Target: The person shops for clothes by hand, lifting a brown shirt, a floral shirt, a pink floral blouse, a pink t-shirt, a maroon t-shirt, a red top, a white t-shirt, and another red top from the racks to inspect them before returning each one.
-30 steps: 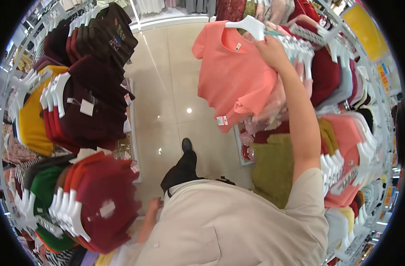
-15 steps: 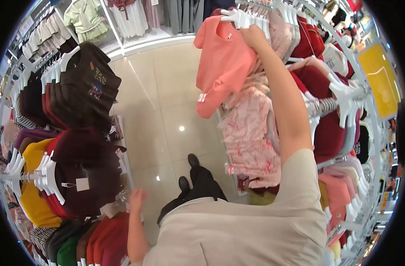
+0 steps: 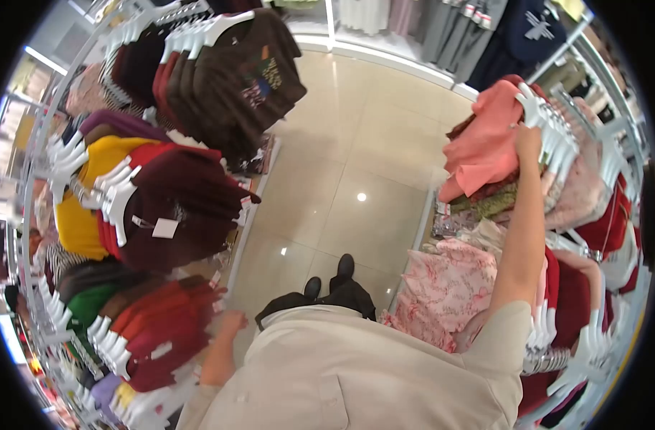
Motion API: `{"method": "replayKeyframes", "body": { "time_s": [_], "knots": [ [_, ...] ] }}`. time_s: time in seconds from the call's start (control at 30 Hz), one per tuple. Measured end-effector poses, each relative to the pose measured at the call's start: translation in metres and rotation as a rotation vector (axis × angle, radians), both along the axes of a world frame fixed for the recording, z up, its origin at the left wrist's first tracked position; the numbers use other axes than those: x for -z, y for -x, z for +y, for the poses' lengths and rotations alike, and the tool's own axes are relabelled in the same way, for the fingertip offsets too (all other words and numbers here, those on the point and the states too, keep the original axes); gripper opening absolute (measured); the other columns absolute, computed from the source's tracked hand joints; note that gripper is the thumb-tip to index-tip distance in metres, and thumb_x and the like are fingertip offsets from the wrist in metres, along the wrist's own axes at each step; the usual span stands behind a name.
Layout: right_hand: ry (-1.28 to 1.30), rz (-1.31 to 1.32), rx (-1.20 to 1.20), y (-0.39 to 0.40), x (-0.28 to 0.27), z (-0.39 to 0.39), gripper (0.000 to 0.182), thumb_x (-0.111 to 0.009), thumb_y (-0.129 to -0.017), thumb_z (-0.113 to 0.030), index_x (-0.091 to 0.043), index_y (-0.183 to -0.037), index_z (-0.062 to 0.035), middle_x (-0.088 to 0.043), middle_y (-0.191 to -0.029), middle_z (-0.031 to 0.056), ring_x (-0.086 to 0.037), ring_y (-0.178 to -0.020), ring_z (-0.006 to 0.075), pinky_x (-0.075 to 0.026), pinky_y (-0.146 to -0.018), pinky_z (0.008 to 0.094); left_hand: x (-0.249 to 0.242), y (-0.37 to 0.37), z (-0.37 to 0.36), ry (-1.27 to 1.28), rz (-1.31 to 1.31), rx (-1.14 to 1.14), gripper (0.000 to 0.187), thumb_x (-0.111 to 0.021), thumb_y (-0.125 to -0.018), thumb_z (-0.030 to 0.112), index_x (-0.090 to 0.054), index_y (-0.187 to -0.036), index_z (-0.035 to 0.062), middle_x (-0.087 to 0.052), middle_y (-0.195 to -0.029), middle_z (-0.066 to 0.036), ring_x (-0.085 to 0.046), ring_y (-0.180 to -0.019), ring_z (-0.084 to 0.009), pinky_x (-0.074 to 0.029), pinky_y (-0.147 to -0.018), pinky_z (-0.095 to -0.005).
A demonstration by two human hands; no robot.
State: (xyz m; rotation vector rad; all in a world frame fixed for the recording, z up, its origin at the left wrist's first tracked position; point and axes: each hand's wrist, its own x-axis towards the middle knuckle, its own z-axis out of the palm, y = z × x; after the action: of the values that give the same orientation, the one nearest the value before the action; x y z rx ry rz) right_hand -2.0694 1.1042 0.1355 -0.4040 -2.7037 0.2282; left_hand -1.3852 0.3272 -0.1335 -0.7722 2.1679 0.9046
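Note:
My right hand reaches out to the upper right and is closed on the shoulder of a coral top, close to its white hanger. The top hangs at the aisle end of a row of clothes, its lower part folded over. Down at my left side, my left hand is empty, its fingers loosely bent. Nearest to it are red and orange garments on white hangers, and it looks apart from them. Below my right forearm lies a pink patterned garment.
Racks of clothes line both sides of the tiled aisle. On the left hang a dark brown printed top, a maroon top with a white tag, and yellow garments. Grey trousers hang along the back wall.
The view has turned left, so the racks and the coral top appear farther right. My right hand stays at the coral top, which now hangs more folded. My left hand remains low at my side.

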Motion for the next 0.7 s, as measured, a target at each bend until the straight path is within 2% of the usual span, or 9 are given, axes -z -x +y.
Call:
{"method": "replayKeyframes", "body": {
  "time_s": [0.03,0.17,0.3,0.33,0.4,0.43,0.47,0.53,0.7],
  "knots": [
    [0.167,0.085,0.084,-0.004,-0.004,-0.003,0.053,-0.060,-0.089,-0.044,-0.064,-0.105,0.0069,-0.061,-0.113,0.0359,-0.059,-0.110,0.0497,-0.047,-0.093,0.0526,-0.007,0.027,0.024,-0.159,-0.068,-0.586,0.020,-0.061,-0.091,0.021,-0.065,-0.090,0.0013,-0.068,-0.080,-0.009,-0.068,-0.069,-0.0193,-0.056,-0.063,-0.0316],
    [0.211,-0.076,0.113,-0.023,-0.029,-0.016,0.059,-0.061,-0.088,-0.042,-0.057,-0.117,0.0095,-0.060,-0.116,0.0369,-0.056,-0.113,0.0499,-0.044,-0.096,0.0505,-0.037,0.119,0.073,-0.262,0.129,-0.397,0.023,-0.056,-0.096,0.022,-0.064,-0.096,0.0003,-0.067,-0.083,-0.008,-0.067,-0.070,-0.0162,-0.055,-0.067,-0.0295],
    [-0.118,0.682,0.085,-0.088,-0.040,-0.104,0.052,-0.063,-0.090,-0.036,-0.059,-0.120,0.0065,-0.058,-0.122,0.0270,-0.054,-0.113,0.0422,-0.043,-0.098,0.0497,-0.066,0.175,0.116,-0.347,0.256,-0.384,0.026,-0.058,-0.098,0.025,-0.064,-0.102,0.0004,-0.068,-0.084,-0.006,-0.066,-0.076,-0.0143,-0.054,-0.069,-0.0286],
    [0.050,0.674,-0.125,-0.113,-0.044,-0.149,0.043,-0.062,-0.091,-0.028,-0.059,-0.120,0.0041,-0.059,-0.119,0.0234,-0.055,-0.110,0.0395,-0.044,-0.097,0.0477,-0.070,0.181,0.121,-0.362,0.270,-0.373,0.026,-0.058,-0.098,0.026,-0.063,-0.104,0.0005,-0.068,-0.087,-0.006,-0.066,-0.077,-0.0147,-0.054,-0.070,-0.0284],
    [0.534,0.580,-0.425,-0.136,0.048,-0.225,0.030,-0.059,-0.093,-0.020,-0.061,-0.116,-0.0019,-0.061,-0.111,0.0147,-0.058,-0.108,0.0282,-0.047,-0.090,0.0406,-0.064,0.179,0.124,-0.353,0.259,-0.371,0.026,-0.059,-0.098,0.025,-0.064,-0.104,0.0009,-0.068,-0.088,-0.006,-0.066,-0.077,-0.0147,-0.054,-0.070,-0.0286],
    [0.537,0.146,-0.452,-0.144,0.116,-0.263,0.028,-0.059,-0.094,-0.023,-0.061,-0.113,-0.0025,-0.063,-0.107,0.0126,-0.059,-0.103,0.0261,-0.049,-0.088,0.0388,-0.058,0.176,0.124,-0.348,0.253,-0.371,0.026,-0.059,-0.097,0.025,-0.064,-0.104,0.0011,-0.068,-0.089,-0.006,-0.066,-0.076,-0.0148,-0.054,-0.071,-0.0287],
    [0.669,-0.164,-0.585,-0.198,0.111,-0.314,0.030,-0.051,-0.097,-0.024,-0.063,-0.119,-0.0075,-0.068,-0.101,0.0100,-0.065,-0.092,0.0262,-0.051,-0.085,0.0390,-0.047,0.165,0.119,-0.316,0.256,-0.353,0.025,-0.059,-0.097,0.025,-0.064,-0.104,0.0011,-0.068,-0.089,-0.006,-0.066,-0.076,-0.0148,-0.054,-0.070,-0.0288],
    [0.435,-0.775,-0.833,-0.260,0.185,-0.365,0.025,-0.058,-0.091,-0.026,-0.070,-0.103,-0.0074,-0.072,-0.096,0.0158,-0.068,-0.091,0.0305,-0.052,-0.079,0.0434,-0.022,0.139,0.102,-0.255,0.264,-0.319,0.025,-0.060,-0.096,0.024,-0.064,-0.103,0.0012,-0.068,-0.089,-0.007,-0.067,-0.074,-0.0150,-0.055,-0.069,-0.0291],
    [0.594,-1.085,-0.940,-0.390,0.283,-0.360,0.027,-0.059,-0.086,-0.025,-0.072,-0.098,-0.0050,-0.070,-0.095,0.0219,-0.066,-0.091,0.0406,-0.053,-0.083,0.0463,-0.018,0.079,0.046,-0.230,0.168,-0.605,0.022,-0.061,-0.094,0.022,-0.065,-0.102,0.0015,-0.067,-0.084,-0.007,-0.067,-0.069,-0.0158,-0.055,-0.061,-0.0298]
  ]
}}
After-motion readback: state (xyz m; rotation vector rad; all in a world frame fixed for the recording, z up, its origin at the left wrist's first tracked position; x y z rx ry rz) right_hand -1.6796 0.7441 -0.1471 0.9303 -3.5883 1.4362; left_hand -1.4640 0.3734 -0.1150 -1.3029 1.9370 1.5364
